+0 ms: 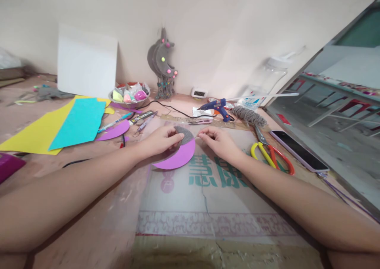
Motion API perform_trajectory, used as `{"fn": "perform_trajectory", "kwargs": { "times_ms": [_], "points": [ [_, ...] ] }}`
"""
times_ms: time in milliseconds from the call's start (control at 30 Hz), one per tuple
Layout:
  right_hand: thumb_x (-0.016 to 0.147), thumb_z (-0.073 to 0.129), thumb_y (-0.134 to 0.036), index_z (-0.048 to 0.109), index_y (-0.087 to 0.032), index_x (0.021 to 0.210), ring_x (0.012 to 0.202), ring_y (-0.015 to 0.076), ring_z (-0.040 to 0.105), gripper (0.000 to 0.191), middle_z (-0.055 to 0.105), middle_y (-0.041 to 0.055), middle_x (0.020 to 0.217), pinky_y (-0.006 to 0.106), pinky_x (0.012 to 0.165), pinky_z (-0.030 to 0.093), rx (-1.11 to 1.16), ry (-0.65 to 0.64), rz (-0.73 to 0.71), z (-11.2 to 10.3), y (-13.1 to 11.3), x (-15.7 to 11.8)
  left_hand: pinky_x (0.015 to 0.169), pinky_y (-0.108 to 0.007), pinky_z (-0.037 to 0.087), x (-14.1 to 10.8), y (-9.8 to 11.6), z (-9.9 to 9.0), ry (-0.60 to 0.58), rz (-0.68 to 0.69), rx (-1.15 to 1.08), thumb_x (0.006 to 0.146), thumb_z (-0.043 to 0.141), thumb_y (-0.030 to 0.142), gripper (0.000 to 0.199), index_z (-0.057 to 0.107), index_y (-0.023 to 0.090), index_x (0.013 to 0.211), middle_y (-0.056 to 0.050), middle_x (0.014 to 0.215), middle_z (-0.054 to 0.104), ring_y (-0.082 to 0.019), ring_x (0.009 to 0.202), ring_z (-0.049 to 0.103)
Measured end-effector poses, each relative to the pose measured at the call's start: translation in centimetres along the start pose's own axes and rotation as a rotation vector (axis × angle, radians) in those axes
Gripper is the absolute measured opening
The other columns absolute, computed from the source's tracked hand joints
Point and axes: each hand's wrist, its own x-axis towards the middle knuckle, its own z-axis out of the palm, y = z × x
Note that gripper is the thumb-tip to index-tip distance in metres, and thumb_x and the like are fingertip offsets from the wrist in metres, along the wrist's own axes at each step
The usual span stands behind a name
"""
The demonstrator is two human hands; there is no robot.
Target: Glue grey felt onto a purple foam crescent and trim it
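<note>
A purple paper crescent (175, 157), its upper part covered in grey yarn (185, 134), is gripped at its top by my left hand (162, 141). The thumb presses on the yarn-covered part. Just to the right, my right hand (218, 142) has thumb and index finger pinched on what looks like a thin strand of grey yarn close to the crescent's edge. A loose strand (205, 201) trails over the printed plastic sheet (175, 197) below. Some of the crescent is hidden behind my left fingers.
Scissors (271, 156), a phone (299, 150) and a grey yarn bundle (249, 115) lie right. A blue glue gun (218, 107) with a cord lies behind. Yellow (38, 130) and turquoise sheets (78, 122) and a bowl (130, 98) are left. A grey moon ornament (162, 59) is against the wall.
</note>
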Motion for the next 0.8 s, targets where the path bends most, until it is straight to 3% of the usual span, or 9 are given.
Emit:
{"fn": "perform_trajectory", "kwargs": {
  "times_ms": [800],
  "points": [
    [0.085,0.052,-0.035,0.063,-0.018,0.080,0.069,0.0156,0.056,0.020,0.065,0.0018,0.075,0.028,0.066,0.041,-0.046,0.018,-0.040,-0.03,0.04,-0.06,0.047,-0.022,0.035,-0.09,0.08,0.08,-0.034,0.032,0.046,0.088,0.049,0.038,0.033,0.048,0.017,0.062,0.004,0.054,0.048,-0.008,0.048,0.044]
  ]
}}
